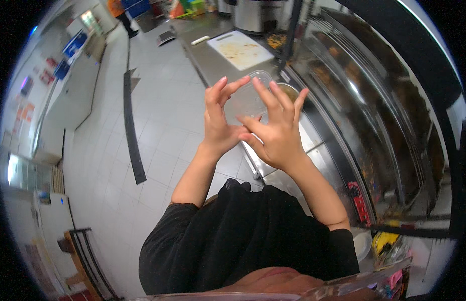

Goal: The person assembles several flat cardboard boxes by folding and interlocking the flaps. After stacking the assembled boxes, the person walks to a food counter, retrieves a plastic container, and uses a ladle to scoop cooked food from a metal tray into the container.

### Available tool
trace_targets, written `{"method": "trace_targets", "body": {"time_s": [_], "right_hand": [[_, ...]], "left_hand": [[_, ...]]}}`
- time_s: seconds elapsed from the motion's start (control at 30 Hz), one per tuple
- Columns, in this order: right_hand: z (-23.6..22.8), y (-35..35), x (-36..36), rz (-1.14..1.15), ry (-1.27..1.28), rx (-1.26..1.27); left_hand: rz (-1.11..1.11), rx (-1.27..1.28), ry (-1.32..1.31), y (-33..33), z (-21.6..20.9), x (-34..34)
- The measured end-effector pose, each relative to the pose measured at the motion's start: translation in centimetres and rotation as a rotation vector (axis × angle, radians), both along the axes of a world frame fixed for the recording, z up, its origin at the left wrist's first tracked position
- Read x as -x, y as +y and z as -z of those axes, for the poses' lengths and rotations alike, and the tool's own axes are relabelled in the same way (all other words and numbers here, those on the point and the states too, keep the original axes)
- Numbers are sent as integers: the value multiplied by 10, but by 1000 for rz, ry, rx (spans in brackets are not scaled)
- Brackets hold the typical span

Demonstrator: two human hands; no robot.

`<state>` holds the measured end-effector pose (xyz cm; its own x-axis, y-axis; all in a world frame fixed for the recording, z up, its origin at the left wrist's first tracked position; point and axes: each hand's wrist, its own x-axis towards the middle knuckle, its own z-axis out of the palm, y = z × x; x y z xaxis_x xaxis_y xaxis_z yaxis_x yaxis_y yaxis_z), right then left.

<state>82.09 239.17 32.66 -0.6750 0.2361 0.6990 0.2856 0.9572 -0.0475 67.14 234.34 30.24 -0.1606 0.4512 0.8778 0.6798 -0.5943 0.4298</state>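
My left hand [219, 119] and my right hand [278, 125] are raised in front of me, close together, with fingers spread and curved. The thumbs come near each other, and the left thumb is partly covered by my right hand. Between and beyond the fingers shows a clear plastic container [247, 102] with a rounded rim, partly hidden by my hands. Whether any fingertip touches it I cannot tell. Just past my right fingers is a round container [288, 92] with brownish contents, partly covered by the hand.
Along the steel counter [205, 65] lie a stained white cutting board [239, 50] and a white-handled knife [200, 40]. A large metal pot [258, 15] stands behind them. A glass-fronted rack cabinet [358, 100] rises on the right. Tiled floor [163, 100] stretches left; a person [120, 15] stands far off.
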Motion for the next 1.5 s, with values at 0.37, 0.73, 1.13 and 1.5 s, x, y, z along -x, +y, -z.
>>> {"method": "trace_targets", "body": {"time_s": [0.37, 0.73, 1.13, 1.5], "right_hand": [[-7, -31, 44, -282, 68, 30], [-6, -49, 54, -217, 77, 42], [-11, -41, 37, -251, -23, 108], [-11, -35, 36, -9, 7, 46]], "left_hand": [[-307, 19, 10, -73, 2, 37], [-405, 13, 24, -87, 5, 42], [-435, -4, 51, -82, 9, 37], [-494, -70, 193, -80, 8, 34]]}}
